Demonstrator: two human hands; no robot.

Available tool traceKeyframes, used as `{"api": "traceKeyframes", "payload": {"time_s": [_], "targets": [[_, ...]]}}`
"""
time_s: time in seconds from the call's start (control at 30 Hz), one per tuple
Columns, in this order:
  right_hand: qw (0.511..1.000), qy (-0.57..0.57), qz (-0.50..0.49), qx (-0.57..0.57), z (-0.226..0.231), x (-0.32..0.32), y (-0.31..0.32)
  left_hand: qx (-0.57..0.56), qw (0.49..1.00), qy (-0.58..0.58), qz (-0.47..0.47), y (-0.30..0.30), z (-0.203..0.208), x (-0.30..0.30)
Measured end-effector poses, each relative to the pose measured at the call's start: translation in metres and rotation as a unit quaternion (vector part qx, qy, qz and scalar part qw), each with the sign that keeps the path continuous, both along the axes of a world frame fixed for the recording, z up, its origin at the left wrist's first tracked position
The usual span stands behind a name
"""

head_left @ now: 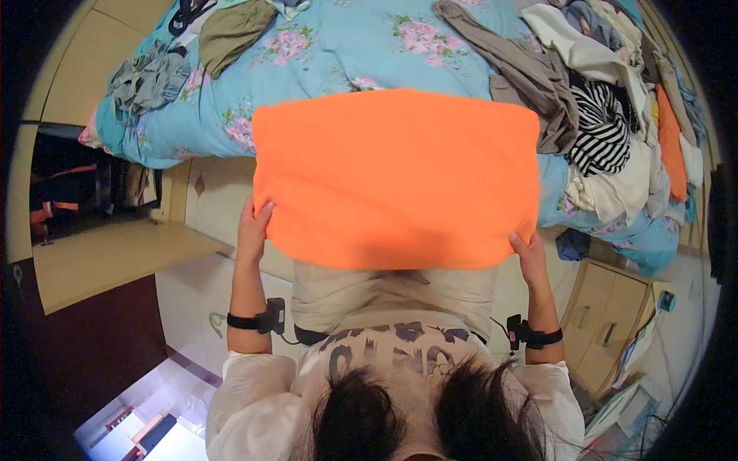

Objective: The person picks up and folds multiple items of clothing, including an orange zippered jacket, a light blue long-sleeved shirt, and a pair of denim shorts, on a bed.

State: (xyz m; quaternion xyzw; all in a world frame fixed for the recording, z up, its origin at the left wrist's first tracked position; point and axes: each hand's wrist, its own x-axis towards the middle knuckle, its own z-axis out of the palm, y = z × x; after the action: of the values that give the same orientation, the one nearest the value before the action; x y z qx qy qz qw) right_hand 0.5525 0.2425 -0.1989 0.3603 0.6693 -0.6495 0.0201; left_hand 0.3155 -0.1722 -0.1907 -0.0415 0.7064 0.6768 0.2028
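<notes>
While you stand at the edge of the bed (338, 54), a grey bundle of clothes (147, 79) lies far to your left on the blue flowered bedspread, with an olive garment (233, 31) just beyond it. Your left hand (253, 224) grips the lower left corner of the orange cloth (396, 177), fingers curled around its edge with the thumb on top. The cloth is folded into a broad rectangle, held out flat in front of your waist and reaching over the near side of the bed. Your right hand (529, 255) pinches the lower right corner, fingers closed on the fabric. A black band sits on each wrist. To the right, a brown garment (530, 77) and a striped top (603, 127) lead into a heap of laundry (638, 92), and a wooden cabinet (607, 323) stands below it.
</notes>
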Motion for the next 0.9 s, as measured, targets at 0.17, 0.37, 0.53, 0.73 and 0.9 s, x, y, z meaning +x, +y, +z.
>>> {"api": "traceKeyframes", "payload": {"time_s": [0.17,0.37,0.53,0.73,0.9], "targets": [[0.943,0.226,-0.015,0.245,0.073,-0.016,-0.005,-0.080,0.949,0.303,-0.017,-0.018,0.051,-0.020],[0.772,0.238,0.262,0.528,0.111,-0.091,-0.060,-0.256,0.782,0.501,-0.270,0.118,0.104,0.005],[0.736,0.151,0.294,0.590,0.052,-0.121,-0.055,-0.383,0.612,0.563,-0.401,0.149,0.039,-0.011],[0.786,0.117,0.243,0.557,0.028,-0.105,-0.028,-0.466,0.662,0.524,-0.264,0.064,0.012,-0.048],[0.882,0.226,0.026,0.413,0.003,-0.066,-0.016,-0.342,0.819,0.454,-0.079,0.047,-0.004,-0.025]]}}
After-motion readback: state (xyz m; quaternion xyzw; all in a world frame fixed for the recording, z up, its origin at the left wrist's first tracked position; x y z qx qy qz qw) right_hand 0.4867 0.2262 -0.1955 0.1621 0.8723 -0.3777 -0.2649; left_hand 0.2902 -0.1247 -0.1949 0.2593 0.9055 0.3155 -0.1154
